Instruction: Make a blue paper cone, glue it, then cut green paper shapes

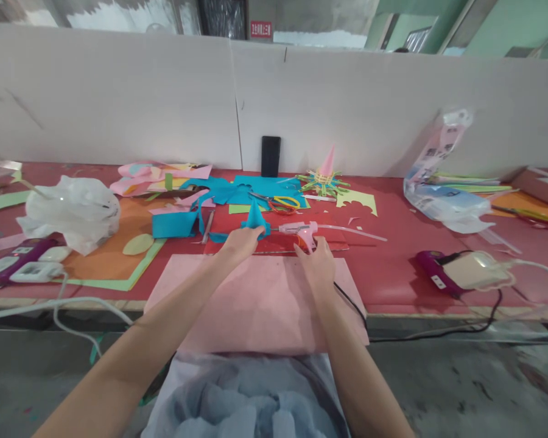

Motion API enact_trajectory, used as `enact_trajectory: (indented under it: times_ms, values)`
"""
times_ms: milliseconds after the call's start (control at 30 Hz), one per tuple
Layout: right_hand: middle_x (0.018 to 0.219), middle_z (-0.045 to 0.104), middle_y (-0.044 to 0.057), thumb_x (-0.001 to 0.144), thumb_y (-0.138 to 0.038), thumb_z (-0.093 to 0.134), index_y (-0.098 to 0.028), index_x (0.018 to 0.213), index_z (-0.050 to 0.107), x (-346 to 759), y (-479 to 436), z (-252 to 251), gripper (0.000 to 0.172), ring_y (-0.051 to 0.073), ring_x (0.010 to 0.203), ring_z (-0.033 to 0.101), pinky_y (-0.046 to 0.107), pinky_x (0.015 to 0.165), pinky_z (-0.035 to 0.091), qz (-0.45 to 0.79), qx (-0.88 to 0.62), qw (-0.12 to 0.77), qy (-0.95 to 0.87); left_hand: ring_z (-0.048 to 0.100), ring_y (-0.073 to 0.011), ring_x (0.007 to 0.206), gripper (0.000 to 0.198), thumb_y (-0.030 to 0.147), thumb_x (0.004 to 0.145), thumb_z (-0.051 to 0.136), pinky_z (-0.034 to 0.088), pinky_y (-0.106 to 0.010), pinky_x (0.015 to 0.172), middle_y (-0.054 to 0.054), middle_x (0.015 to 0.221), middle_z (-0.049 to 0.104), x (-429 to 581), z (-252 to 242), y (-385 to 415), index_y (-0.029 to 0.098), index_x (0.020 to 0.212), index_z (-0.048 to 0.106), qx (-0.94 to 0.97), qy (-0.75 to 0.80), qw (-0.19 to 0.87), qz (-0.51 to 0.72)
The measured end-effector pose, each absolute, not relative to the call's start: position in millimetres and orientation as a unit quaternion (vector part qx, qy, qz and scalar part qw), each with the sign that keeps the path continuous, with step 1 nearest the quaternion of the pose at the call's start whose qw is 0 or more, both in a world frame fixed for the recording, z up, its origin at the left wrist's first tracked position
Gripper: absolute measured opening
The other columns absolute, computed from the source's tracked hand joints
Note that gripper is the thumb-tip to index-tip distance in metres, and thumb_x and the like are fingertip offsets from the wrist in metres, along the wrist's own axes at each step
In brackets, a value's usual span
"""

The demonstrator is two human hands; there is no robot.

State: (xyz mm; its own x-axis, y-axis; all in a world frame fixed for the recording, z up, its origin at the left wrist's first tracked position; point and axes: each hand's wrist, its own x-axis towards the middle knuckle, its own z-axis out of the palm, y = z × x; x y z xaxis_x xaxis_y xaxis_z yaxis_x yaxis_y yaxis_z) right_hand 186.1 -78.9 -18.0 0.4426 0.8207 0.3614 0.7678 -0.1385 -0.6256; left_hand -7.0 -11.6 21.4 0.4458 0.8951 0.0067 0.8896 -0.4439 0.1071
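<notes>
My left hand is closed on a small blue paper cone that points upward from a blue base. My right hand grips a pink hot glue gun by its handle, with a clear glue stick sticking out of its back end. The gun's nozzle points left, close to the blue base; whether they touch I cannot tell. Below both hands lies a pink sheet. A red board is under the cone and gun.
Behind are scissors, cut blue paper, a pink cone with green strips and a black phone against the white partition. Plastic bags stand left and right. Power strips with cables lie at both sides.
</notes>
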Motion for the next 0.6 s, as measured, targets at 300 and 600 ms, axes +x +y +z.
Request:
enact_trajectory:
  times_ms: [300,600]
  values:
    - [0.102,0.059,0.010,0.071,-0.051,0.052,-0.019,0.104,0.048,185,-79,-16,0.046,0.023,0.088,0.055,0.030,0.067,0.037,0.052,-0.761,0.398,-0.509,0.059,-0.0174,0.074,0.027,0.022,0.083,0.039,0.039,-0.025,0.062,-0.003,0.083,0.064,-7,49,-16,0.025,0.104,0.055,0.815,0.553,0.025,0.173]
    - [0.094,0.059,0.008,0.069,-0.057,0.050,-0.019,0.104,0.048,186,-80,-14,0.051,0.021,0.082,0.055,0.029,0.067,0.038,0.047,-0.750,0.448,-0.484,0.056,-0.0170,0.072,0.029,0.042,0.081,0.048,0.035,-0.024,0.059,-0.005,0.078,0.060,-4,71,5,0.018,0.095,0.056,0.751,0.595,0.004,0.288]
